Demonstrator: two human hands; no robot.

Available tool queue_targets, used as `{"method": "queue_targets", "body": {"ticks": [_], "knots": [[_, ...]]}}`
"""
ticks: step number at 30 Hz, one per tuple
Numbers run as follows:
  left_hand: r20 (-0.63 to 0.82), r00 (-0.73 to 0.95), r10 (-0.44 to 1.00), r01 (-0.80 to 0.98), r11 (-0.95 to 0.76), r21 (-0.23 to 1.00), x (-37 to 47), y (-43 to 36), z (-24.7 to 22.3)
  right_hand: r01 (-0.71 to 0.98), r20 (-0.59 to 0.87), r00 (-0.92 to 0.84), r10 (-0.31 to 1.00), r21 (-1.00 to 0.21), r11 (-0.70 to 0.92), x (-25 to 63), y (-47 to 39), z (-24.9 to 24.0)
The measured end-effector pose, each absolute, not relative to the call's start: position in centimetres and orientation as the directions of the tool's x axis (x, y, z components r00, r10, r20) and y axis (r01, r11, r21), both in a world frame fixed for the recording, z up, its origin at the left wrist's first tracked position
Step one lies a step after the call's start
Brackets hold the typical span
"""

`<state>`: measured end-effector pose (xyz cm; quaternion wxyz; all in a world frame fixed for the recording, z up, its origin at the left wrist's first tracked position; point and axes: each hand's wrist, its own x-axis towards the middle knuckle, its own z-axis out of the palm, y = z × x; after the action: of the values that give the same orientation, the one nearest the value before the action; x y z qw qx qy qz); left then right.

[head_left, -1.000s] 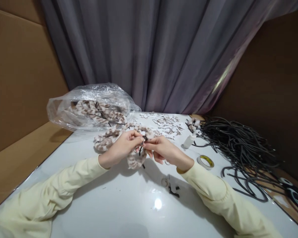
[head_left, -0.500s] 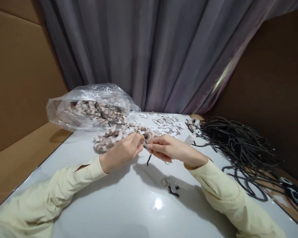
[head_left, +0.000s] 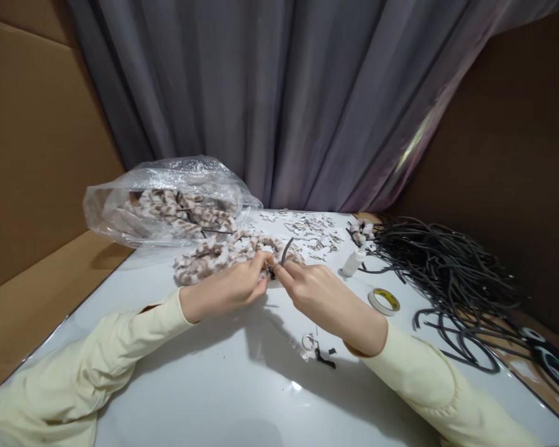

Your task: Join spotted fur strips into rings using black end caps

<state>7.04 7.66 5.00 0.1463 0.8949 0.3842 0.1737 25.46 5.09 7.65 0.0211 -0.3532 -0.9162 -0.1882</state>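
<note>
My left hand (head_left: 242, 279) is closed in a pinch near the table's middle, its fingertips at a small dark spot of cord. Beside it, my right hand (head_left: 314, 292) is also closed, gripping a short black cord (head_left: 287, 249) whose free end sticks up above the fingers. The fingertips of both hands nearly meet, and they partly hide what lies between them. Just behind are fluffy brown-and-white plush rings (head_left: 198, 264), and a piece of that plush shows by the fingers. Small scraps with a clear ring (head_left: 309, 342) and a black cord bit (head_left: 326, 360) lie in front.
A clear plastic bag (head_left: 116, 211) with plush pieces sits at the back left. Small cut pieces (head_left: 314, 233) are scattered behind my hands. To the right are a white bottle (head_left: 353, 263), a tape roll (head_left: 384, 302), a heap of black cords (head_left: 447, 267) and scissors (head_left: 552, 360).
My right hand has turned over and come closer to the left. The cord end that hung down now points up. The tape roll and more of the bottle have come into view.
</note>
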Motion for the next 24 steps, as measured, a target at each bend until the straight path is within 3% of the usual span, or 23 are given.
{"method": "queue_targets", "body": {"ticks": [3,8,12,18,24], "knots": [[0.191,0.643,0.741,0.642,-0.659,0.392,6.9,7.7,4.7,0.608,0.135,-0.781,0.609,0.387,0.694,25.3,5.4,7.5],[0.280,0.650,0.706,0.508,-0.679,0.530,6.9,7.5,4.3,0.673,0.167,-0.731,0.661,0.337,0.659,25.5,6.3,7.4],[0.282,0.661,0.695,0.479,-0.680,0.555,7.0,7.3,4.5,0.697,0.209,-0.713,0.669,0.314,0.645,25.6,6.4,7.7],[0.280,0.659,0.698,0.528,-0.695,0.488,6.8,8.1,3.8,0.692,0.174,-0.717,0.675,0.286,0.662,25.4,5.9,7.8],[0.283,0.706,0.649,0.580,-0.759,0.294,7.0,7.8,2.9,0.706,0.171,-0.705,0.688,0.255,0.660,25.0,6.0,7.1]]}}
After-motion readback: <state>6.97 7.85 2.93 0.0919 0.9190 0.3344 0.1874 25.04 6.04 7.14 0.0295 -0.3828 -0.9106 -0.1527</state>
